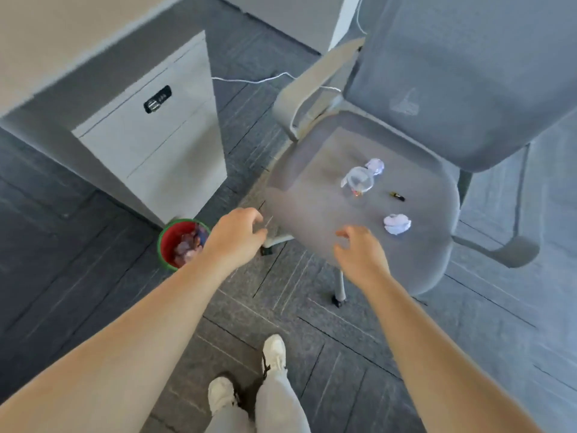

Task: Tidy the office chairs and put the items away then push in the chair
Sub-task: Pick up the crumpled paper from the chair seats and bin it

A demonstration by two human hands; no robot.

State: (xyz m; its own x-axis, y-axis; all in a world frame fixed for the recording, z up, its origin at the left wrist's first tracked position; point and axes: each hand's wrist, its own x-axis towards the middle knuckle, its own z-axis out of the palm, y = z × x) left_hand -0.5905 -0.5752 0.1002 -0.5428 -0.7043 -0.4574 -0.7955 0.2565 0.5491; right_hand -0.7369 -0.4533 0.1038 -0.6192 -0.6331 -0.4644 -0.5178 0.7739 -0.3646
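Chair-seat clutter is what the view looks down on, but nearest the camera are two white shoes (274, 353) and pale trouser legs on grey carpet tiles (93, 276). Both bare forearms reach forward from there. The left hand (235, 237) hangs over the floor just off the seat's front left corner, fingers loosely curled and empty. The right hand (359, 251) hovers over the front edge of the seat, fingers spread and bent, also holding nothing and touching none of the items. Left of the left hand, a small red bin with a green rim (182, 243) stands on the carpet, already holding crumpled bits, beside the corner of a white drawer cabinet (153, 132) that has a black combination lock on its front. The grey office chair (415, 170) stands to the right of the cabinet, turned away from the desk edge (62, 42) at upper left. On its seat, nearest the right hand, lies a crumpled paper ball (397, 224). Farther back and apart from it is a small dark cylindrical object (396, 196), too small to identify. Left of that sits a clear plastic cup (359, 182), with a second crumpled paper ball (375, 165) right behind it. Beyond the seat rise the backrest and the light grey armrests, and a thin white cable (249, 80) trails across the floor behind the cabinet.
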